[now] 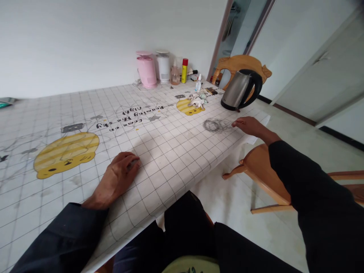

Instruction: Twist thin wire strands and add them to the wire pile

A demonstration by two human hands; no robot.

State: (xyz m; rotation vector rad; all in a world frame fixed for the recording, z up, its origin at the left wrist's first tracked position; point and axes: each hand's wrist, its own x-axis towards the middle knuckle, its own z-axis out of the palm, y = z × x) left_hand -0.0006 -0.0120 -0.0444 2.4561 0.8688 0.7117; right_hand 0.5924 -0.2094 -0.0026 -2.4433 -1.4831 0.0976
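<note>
On the checked tablecloth [167, 153] lies a loose tangle of thin dark strands [214, 125], like fine wire or thread. At its right edge my right hand [248, 126] is closed in a pinch, with fingertips on the ends of the strands. My left hand [118, 176] rests on the cloth nearer to me, fingers curled. A small greyish thing shows between its thumb and fingers, too hidden to name. A crumpled pair of pale gloves [197, 101] lies beyond the tangle.
A steel electric kettle [237, 89] stands at the table's right end, near my right hand. Along the wall are a pink appliance [146, 72], a white one [163, 67], a spray bottle [175, 75] and a yellow can [184, 72]. Wooden chairs [263, 167] stand to the right.
</note>
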